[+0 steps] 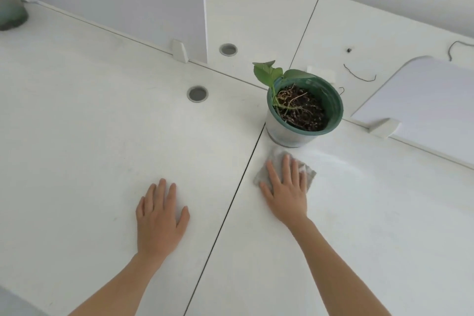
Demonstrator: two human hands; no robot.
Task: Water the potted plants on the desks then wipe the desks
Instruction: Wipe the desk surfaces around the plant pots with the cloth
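A small potted plant (304, 108) in a green-rimmed pot with dark soil and a few leaves stands near where the white desks (89, 149) meet. Just in front of it a grey cloth (309, 174) lies flat on the right desk (372, 213). My right hand (287, 187) presses down on the cloth with its fingers spread. My left hand (160, 215) rests flat on the left desk, palm down, holding nothing. A damp streak shows to the right of the cloth.
White divider panels stand at the back left (128, 7) and at the right (423, 100). Two round cable grommets (197, 93) sit in the desktops. A dark seam (230, 202) separates the desks. Another pot (11, 7) is at the far left edge. Loose dark threads (359, 75) lie behind the plant.
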